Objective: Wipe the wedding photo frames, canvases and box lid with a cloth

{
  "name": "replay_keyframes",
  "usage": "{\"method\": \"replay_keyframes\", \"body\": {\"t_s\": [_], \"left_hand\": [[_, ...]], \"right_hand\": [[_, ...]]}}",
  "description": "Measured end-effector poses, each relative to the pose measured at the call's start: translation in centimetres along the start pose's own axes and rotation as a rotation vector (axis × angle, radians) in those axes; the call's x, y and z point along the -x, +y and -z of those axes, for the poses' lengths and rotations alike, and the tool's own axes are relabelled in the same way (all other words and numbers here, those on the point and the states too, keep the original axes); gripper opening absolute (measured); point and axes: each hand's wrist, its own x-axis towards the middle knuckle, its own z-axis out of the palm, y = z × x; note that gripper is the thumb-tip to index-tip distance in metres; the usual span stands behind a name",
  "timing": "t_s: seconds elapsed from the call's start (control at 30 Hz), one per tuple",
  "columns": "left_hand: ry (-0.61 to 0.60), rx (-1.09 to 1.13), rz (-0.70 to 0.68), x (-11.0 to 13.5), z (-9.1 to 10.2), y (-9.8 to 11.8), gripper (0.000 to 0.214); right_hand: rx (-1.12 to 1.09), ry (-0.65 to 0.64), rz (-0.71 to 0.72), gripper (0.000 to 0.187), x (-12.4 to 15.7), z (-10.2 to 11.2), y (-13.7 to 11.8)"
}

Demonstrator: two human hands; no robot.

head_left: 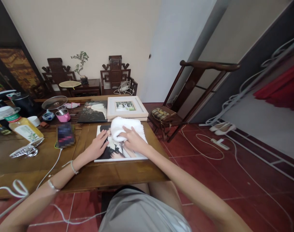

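A photo panel (pixel 116 155) with a dark-and-white picture and white edges lies flat on the wooden table in front of me. My left hand (pixel 98 146) rests on its left side, fingers stretched out and holding nothing. On the panel's upper right part is a folded white cloth (pixel 129 124), fluffy like a towel. My right hand (pixel 133 139) presses on this cloth and grips its near edge, with some fingertips hidden in the folds. Part of the picture is covered by the cloth and both hands.
Behind the panel stand a white-framed photo (pixel 127 114) and a dark photo panel (pixel 90 112). To the left are a pink cup (pixel 63 116), a bottle of yellow liquid (pixel 23 127), a silver hair clip (pixel 27 149) and a white cable (pixel 52 169). A wooden chair (pixel 192 77) with a bag stands right.
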Motion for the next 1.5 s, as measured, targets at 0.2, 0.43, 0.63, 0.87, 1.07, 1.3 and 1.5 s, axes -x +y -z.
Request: {"method": "replay_keyframes", "body": {"t_s": [0.2, 0.43, 0.63, 0.87, 1.07, 1.3, 1.5], "left_hand": [[0.032, 0.019, -0.039, -0.2, -0.4, -0.9, 0.049], [0.024, 0.008, -0.01, -0.2, -0.4, -0.4, 0.05], [-0.012, -0.02, 0.041, 0.0, -0.5, -0.4, 0.051], [-0.012, 0.013, 0.039, -0.1, -0.4, -0.3, 0.051], [0.195, 0.152, 0.083, -0.5, 1.2, 1.3, 0.06], [0.159, 0.158, 0.108, -0.5, 1.5, 1.2, 0.069], [-0.064, -0.016, 0.044, 0.0, 1.2, 1.5, 0.073]], "right_hand": [[-0.005, -0.046, 0.059, 0.059, 2.4, -0.3, -3.2], [-0.075, -0.124, 0.245, 0.053, 9.4, 0.3, -5.3], [-0.029, -0.035, 0.117, 0.059, 7.5, 0.8, -1.2], [0.098, -0.026, 0.031, 0.055, 1.6, 0.6, 0.4], [0.08, -0.102, 0.188, 0.055, 1.5, 0.1, -4.3], [-0.055, -0.174, 0.417, 0.054, 7.2, 0.6, -5.5], [-0.124, -0.102, 0.161, 0.064, 9.9, 1.6, -1.7]]}}
